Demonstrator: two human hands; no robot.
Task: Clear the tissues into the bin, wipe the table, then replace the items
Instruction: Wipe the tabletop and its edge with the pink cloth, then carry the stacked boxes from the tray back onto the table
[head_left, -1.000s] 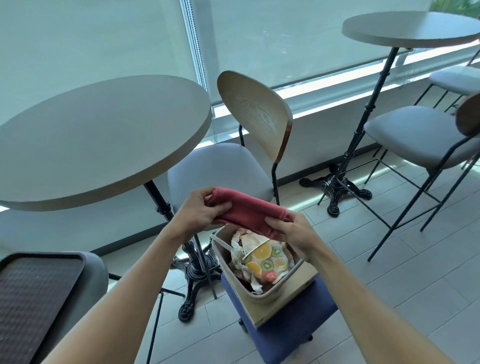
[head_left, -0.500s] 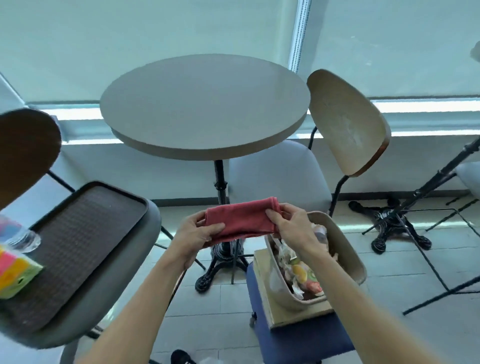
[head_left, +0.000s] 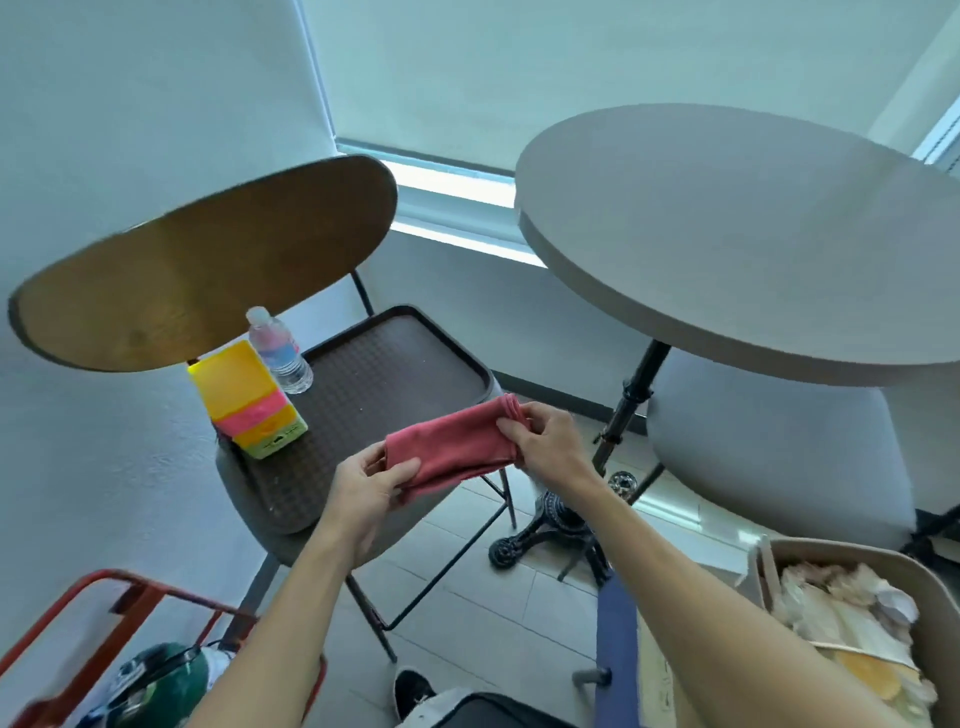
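The single head-worn view looked forward and down from close above both forearms, facing the chair (head_left: 332, 525) at left and round table (head_left: 727, 249) at right

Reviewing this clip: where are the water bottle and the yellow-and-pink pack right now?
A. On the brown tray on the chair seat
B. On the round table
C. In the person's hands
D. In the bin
A: the water bottle and the yellow-and-pink pack stand on the brown tray on the chair seat, while both hands hold a red cloth.
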